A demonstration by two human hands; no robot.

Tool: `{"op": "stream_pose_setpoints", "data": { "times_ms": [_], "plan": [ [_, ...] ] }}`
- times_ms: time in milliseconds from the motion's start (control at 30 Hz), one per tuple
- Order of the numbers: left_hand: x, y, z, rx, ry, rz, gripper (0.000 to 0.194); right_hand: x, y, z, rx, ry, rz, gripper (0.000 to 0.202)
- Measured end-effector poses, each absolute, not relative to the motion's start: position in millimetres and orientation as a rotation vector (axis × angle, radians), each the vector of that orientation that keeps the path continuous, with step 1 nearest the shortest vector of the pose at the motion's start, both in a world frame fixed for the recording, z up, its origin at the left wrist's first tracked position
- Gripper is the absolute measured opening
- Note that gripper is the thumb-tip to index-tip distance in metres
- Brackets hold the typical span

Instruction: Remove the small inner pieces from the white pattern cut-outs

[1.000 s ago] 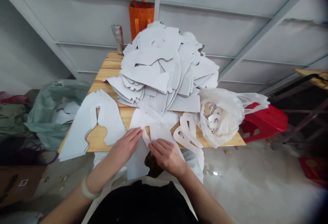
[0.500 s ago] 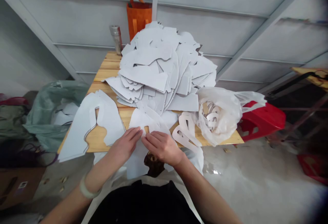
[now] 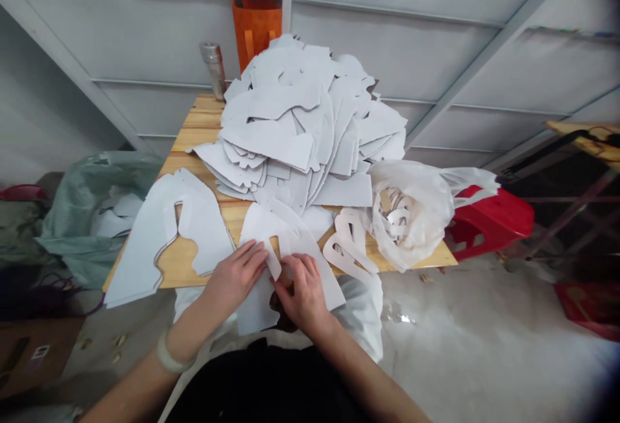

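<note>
A white arch-shaped cut-out sheet [image 3: 261, 223] lies in front of me, hanging past the table's front edge. Pale strips [image 3: 274, 263] line its narrow central slot. My left hand [image 3: 239, 271] rests on the sheet's left side, fingers stretched out flat beside the left strip. On the other side of the slot, my right hand [image 3: 303, 290] has its fingers curled over the inner edge, thumb underneath or beside it; the fingers partly hide the right strip. A similar arch-shaped stack [image 3: 130, 248] lies to the left.
A large pile of white cut sheets [image 3: 276, 113] covers the table's back [image 3: 194, 123]. Looped pale strips [image 3: 349, 242] lie beside a clear plastic bag [image 3: 426, 216] holding more. A metal flask [image 3: 214, 71], orange bag [image 3: 256, 26], green bag [image 3: 82, 210] and red stool [image 3: 498, 223] stand around.
My right hand has moved down and slightly right, away from the left fingertips. The left strip's lower end and the sheet's right side now show. My left hand stays nearly in place.
</note>
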State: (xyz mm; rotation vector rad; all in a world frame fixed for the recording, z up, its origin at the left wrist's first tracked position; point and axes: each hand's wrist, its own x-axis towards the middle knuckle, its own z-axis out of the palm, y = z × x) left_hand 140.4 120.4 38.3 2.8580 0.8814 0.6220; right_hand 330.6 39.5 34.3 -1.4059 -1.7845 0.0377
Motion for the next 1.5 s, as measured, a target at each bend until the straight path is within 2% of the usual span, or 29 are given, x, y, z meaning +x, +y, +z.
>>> {"op": "stream_pose_setpoints", "data": {
  "times_ms": [267, 367, 467, 567, 600, 667, 767, 833, 967, 1100, 1233, 1500],
  "plan": [
    [152, 118, 42, 2.863, 0.994, 0.908, 0.027, 319, 43, 33, -1.493, -1.713, 0.032, 0.017],
    [153, 117, 44, 2.844, 0.987, 0.891, 0.024, 319, 45, 34, -1.505, -1.731, 0.014, 0.019],
    [151, 118, 44, 2.816, 0.976, 0.855, 0.025, 320, 46, 35, -1.525, -1.725, 0.026, 0.009],
    [148, 120, 42, 2.759, 0.985, 0.86, 0.025, 319, 49, 35, -1.625, -1.71, 0.026, 0.034],
    [147, 121, 41, 2.737, 0.985, 0.868, 0.025, 318, 52, 34, -1.657, -1.706, 0.028, 0.037],
    [146, 122, 41, 2.704, 0.981, 0.887, 0.024, 317, 57, 34, -1.697, -1.693, 0.047, 0.032],
    [146, 122, 43, 2.697, 0.967, 0.888, 0.023, 317, 64, 35, -1.703, -1.652, 0.099, 0.008],
    [146, 121, 45, 2.716, 0.952, 0.872, 0.022, 319, 64, 38, -1.681, -1.622, 0.14, 0.013],
    [144, 120, 47, 2.781, 0.91, 0.797, 0.022, 320, 46, 44, -1.624, -1.54, 0.347, 0.019],
    [141, 123, 45, 2.847, 0.869, 0.767, 0.023, 315, 23, 48, -1.569, -1.3, 0.704, 0.005],
    [140, 124, 45, 2.898, 0.777, 0.804, 0.022, 312, 16, 49, -1.474, -1.111, 0.933, 0.003],
    [138, 125, 40, 2.878, 0.586, 0.838, 0.027, 318, 16, 57, -1.374, -0.728, 1.347, 0.016]
  ]
}}
